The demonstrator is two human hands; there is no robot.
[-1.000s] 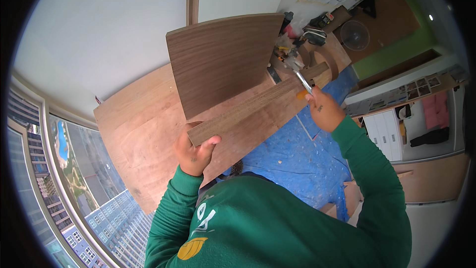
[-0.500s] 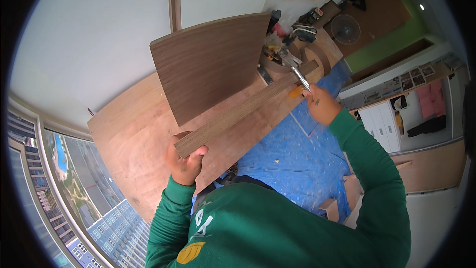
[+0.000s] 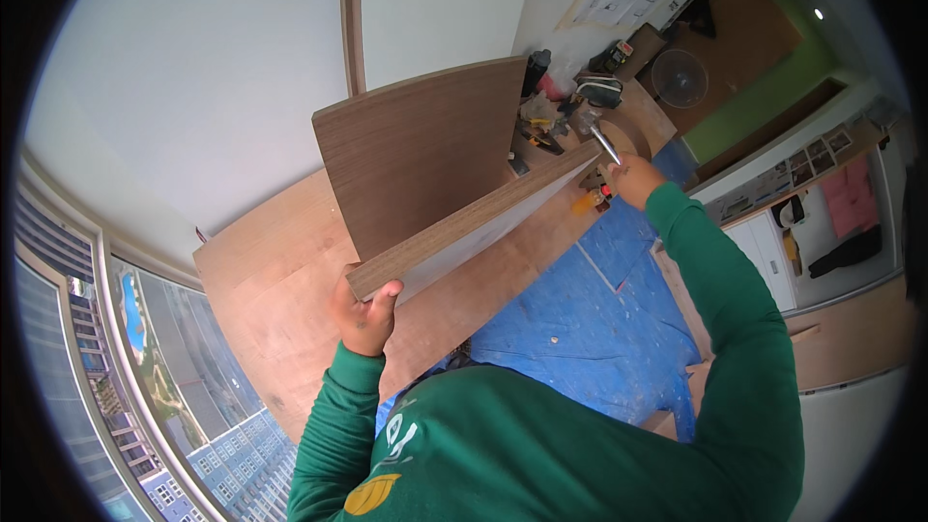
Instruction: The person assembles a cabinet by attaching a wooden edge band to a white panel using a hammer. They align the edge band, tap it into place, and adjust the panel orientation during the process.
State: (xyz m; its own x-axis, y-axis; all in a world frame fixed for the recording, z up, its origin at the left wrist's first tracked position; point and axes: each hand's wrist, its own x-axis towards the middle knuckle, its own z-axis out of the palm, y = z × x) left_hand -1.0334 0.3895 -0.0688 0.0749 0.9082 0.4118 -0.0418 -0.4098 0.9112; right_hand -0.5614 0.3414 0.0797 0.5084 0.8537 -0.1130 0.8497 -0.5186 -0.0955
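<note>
My left hand [image 3: 364,317] is closed around the near end of a long brown wood-grain board [image 3: 474,216], thumb on its near side. The board lies slanted over the workbench [image 3: 261,271], and a pale face shows beneath its brown edge. Closed at the board's far end, my right hand [image 3: 635,181] grips a hammer [image 3: 604,140] with a shiny metal shaft; its head points away from me. Whether those fingers also touch the board is hidden. Just behind the board, a large brown wooden panel [image 3: 425,150] with a curved top edge stands on the bench.
Tools and a black bottle [image 3: 536,72] crowd the bench's far right corner, beside a curved brown strip [image 3: 623,135]. An orange-handled tool [image 3: 587,201] lies near the bench edge. Blue sheeting [image 3: 570,329] covers the floor. Windows [image 3: 145,329] are at left.
The board has turned in my hands, so its pale face now shows. My right hand and the hammer have shifted slightly right. The view has tipped upward a little.
</note>
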